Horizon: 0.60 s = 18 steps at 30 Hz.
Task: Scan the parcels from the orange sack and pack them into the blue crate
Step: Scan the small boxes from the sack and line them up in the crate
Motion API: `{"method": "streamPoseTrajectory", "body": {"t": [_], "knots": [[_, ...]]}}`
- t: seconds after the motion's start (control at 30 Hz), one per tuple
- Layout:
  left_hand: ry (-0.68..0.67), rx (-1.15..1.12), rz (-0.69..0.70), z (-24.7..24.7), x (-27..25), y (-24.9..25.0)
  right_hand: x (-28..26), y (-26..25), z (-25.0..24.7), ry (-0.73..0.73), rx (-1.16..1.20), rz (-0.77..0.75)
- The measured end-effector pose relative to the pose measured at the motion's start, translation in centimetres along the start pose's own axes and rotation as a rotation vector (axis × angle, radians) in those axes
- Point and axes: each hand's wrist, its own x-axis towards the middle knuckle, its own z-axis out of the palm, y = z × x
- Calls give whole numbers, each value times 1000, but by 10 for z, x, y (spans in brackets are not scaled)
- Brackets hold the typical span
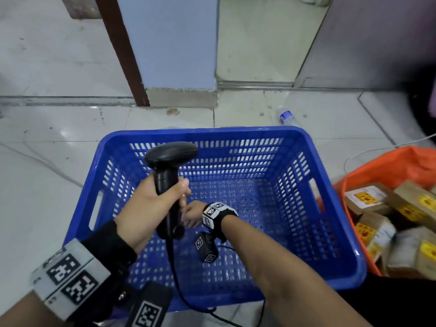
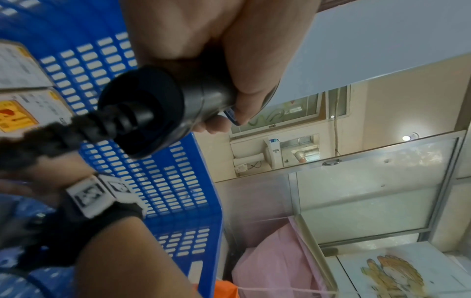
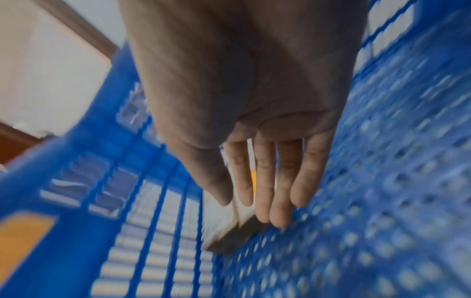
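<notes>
My left hand (image 1: 153, 201) grips the handle of a black barcode scanner (image 1: 168, 156) and holds it upright above the blue crate (image 1: 330, 185). Its cable (image 1: 186, 298) trails down over the crate's near rim. My right hand (image 1: 192, 214) reaches low into the crate, partly hidden behind the scanner. In the right wrist view its fingers (image 3: 265, 191) are straight, over a cardboard parcel (image 3: 229, 236) lying against the crate's left wall (image 3: 158, 201). The left wrist view shows two parcels with yellow labels (image 2: 23, 115) inside the crate (image 2: 165, 181). The orange sack (image 1: 389, 171) lies to the right.
Several more cardboard parcels (image 1: 368, 197) with yellow labels fill the open sack. A plastic water bottle (image 1: 286, 116) lies on the tiled floor behind the crate. A wall corner and brown door frame (image 1: 122, 55) stand beyond. A white cord (image 1: 368, 152) runs near the sack.
</notes>
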Motion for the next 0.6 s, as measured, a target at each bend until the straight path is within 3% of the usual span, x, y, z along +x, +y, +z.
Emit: {"method": "streamPoseTrajectory", "body": {"t": [0.13,0.27,0.47,0.53,0.6], "knots": [[-119,69,62,35,-10,8,-89,41,-86,202,76,2],[-251,124,102,89,-22,22,-180,99,-173,501,149,-41],[-477,211,243,198,-26,62,-303,164,-252,978,434,-139],[-544,218,236,225,-26,68,-328,197,-271,1089,421,-65],[-580,242,235,248,-24,67,-347,237,-283,1199,216,108]]}}
